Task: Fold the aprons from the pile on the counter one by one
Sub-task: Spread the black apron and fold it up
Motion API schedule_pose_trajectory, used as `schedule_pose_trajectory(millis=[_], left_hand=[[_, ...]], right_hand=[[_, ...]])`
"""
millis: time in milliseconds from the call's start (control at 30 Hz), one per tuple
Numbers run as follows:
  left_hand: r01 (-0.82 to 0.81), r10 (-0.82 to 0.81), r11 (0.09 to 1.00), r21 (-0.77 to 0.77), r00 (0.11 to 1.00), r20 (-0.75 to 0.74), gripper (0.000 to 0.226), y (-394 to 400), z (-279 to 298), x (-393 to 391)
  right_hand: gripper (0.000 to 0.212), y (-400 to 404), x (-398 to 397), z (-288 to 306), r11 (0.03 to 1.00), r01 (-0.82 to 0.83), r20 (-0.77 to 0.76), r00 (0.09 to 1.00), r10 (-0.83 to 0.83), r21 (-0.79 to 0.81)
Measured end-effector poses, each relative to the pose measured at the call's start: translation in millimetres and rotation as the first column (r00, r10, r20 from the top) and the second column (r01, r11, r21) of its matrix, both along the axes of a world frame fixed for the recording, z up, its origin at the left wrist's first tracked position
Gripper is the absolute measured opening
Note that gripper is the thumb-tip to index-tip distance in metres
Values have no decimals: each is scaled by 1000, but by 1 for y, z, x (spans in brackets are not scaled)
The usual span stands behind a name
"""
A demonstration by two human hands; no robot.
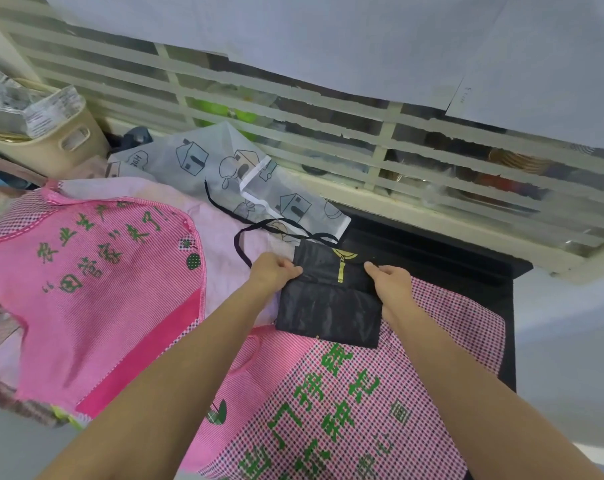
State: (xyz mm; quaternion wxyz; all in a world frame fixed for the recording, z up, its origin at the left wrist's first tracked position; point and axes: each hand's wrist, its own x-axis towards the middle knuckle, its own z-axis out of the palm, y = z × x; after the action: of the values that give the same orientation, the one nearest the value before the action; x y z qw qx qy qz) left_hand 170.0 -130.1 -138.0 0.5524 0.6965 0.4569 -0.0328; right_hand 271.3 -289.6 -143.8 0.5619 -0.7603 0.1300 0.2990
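Black apron folded into a small rectangle, lying on the near pink checked apron, centre of counter. My left hand pinches its far-left edge, my right hand grips the far-right edge, thumb on top. Its black ties trail far-left. Second pink apron spread on the left, grey house-print apron beyond it

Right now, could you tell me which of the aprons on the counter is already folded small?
The black apron, held between both hands. The pink aprons and the grey house-print one lie spread out.
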Motion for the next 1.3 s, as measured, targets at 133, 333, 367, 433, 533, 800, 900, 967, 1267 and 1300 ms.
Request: schedule_pose_trajectory(millis=[133,333,367,433,533,800,900,967,1267,1300], left_hand=[[149,-140,957,247,989,-51,29,0,-2,-5],[317,-278,764,562,948,-157,16,5,0,-1],[300,-317,710,637,944,-91,15,5,0,-2],[330,-551,534,778,834,24,19,1,2,-1],[584,-851,179,792,496,-174,36,-4,-11,0],[580,-592,781,232,805,-21,36,8,-9,-22],[332,-307,927,-172,938,159,43,8,12,-14],[339,-305,924,-178,932,194,45,8,19,-12],[387,-416,888,246,906,78,35,17,-1,6],[381,-400,896,227,915,42,33,17,-2,7]], right_hand=[[15,8,-2,-11,992,59,175,984,-39,-107],[25,-3,3,-11,904,-90,502,807,312,-418],[23,-5,1,-8,871,-104,610,673,417,-481],[14,-8,-9,1,785,-209,740,261,620,-584],[35,-10,-33,0,422,-433,533,-174,828,-797],[75,-28,-37,-2,22,-642,151,-147,978,-766],[35,-11,-17,20,258,-841,146,214,966,-474],[13,3,0,31,348,-866,44,356,933,-359],[25,28,46,24,289,-737,6,361,932,-611],[33,28,45,23,249,-666,31,321,946,-703]])
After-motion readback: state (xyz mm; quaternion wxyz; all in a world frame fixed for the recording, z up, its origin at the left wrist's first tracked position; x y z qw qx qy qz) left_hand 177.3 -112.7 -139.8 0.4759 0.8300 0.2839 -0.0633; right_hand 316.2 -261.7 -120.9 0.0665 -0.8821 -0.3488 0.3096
